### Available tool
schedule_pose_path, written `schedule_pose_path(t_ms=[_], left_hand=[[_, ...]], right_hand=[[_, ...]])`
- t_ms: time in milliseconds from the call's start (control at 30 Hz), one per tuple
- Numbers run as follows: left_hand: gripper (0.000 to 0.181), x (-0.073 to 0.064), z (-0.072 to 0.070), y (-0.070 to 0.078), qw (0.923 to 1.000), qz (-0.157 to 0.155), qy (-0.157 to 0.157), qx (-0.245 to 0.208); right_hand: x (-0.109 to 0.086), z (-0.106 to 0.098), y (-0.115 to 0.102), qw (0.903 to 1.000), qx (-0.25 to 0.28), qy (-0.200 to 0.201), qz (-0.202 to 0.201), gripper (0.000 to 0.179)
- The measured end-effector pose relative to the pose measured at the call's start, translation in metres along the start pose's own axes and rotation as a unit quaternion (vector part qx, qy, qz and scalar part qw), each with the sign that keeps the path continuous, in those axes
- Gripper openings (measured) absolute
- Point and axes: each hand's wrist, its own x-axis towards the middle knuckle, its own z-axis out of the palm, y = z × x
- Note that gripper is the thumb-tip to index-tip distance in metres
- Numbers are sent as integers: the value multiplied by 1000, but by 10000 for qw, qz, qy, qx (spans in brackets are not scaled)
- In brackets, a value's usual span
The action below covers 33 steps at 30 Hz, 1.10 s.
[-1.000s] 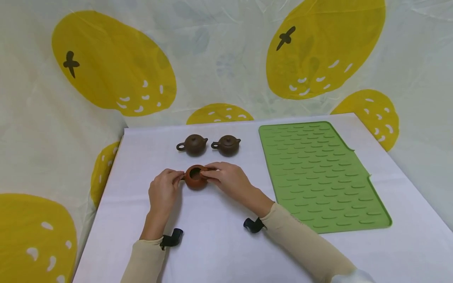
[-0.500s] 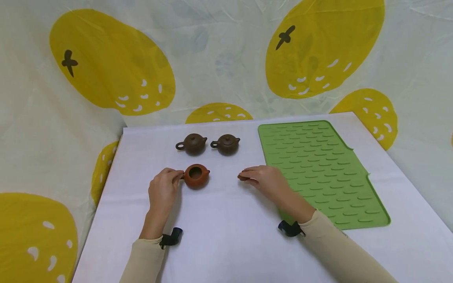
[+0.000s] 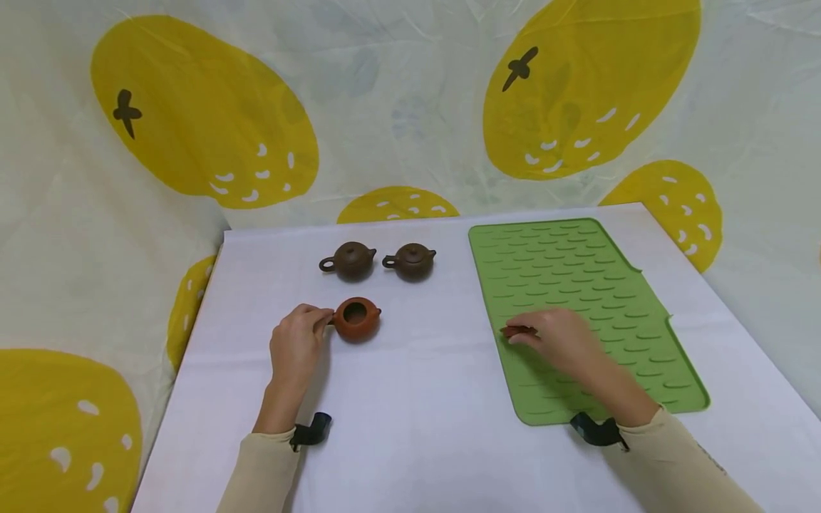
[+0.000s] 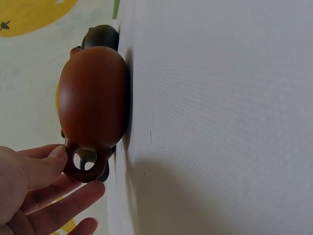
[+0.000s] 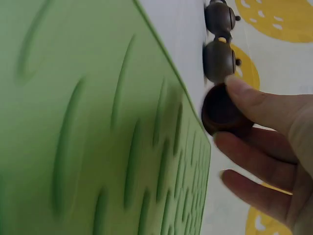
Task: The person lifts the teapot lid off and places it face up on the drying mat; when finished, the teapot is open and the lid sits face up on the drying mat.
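Observation:
A reddish-brown teapot [image 3: 356, 330] stands lidless on the white cloth, its round mouth facing up and its spout to the right. My left hand [image 3: 298, 347] pinches its loop handle [image 4: 86, 171] between thumb and forefinger, the other fingers spread below in the left wrist view. Over the green mat [image 3: 539, 399], my right hand [image 3: 564, 345] holds the small round teapot lid [image 5: 222, 111] by thumb and fingertips. The lid's dark hollow underside shows in the right wrist view, close above the mat's left edge.
Two dark brown teapots [image 3: 353, 262] with lids on stand side by side behind the reddish one, handles to the left. The ridged mat lies on the right half of the cloth-covered table [image 3: 410, 442]. A fruit-printed curtain [image 3: 398, 107] hangs behind.
My right hand has lifted the lid from the reddish teapot's mouth and carried it right, across the cloth to over the green mat. My left hand keeps its pinch on the handle.

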Motion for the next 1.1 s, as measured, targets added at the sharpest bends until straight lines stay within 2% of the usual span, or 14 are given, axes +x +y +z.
schedule_pose_path(t_ms=[233, 500, 767, 1100], left_hand=[[12, 1, -2, 1, 10000, 61, 71, -19], [11, -1, -1, 2, 9999, 74, 83, -13], [11, -1, 1, 0, 9999, 58, 87, -13], [12, -1, 4, 0, 9998, 103, 149, 8]], right_hand=[[-26, -13, 6, 9995, 157, -229, -161, 19], [-39, -18, 3, 9992, 153, -322, -159, 18], [-41, -16, 4, 9979, 142, -635, 73, 21], [-33, -12, 10, 9942, 536, -857, 361, 23]])
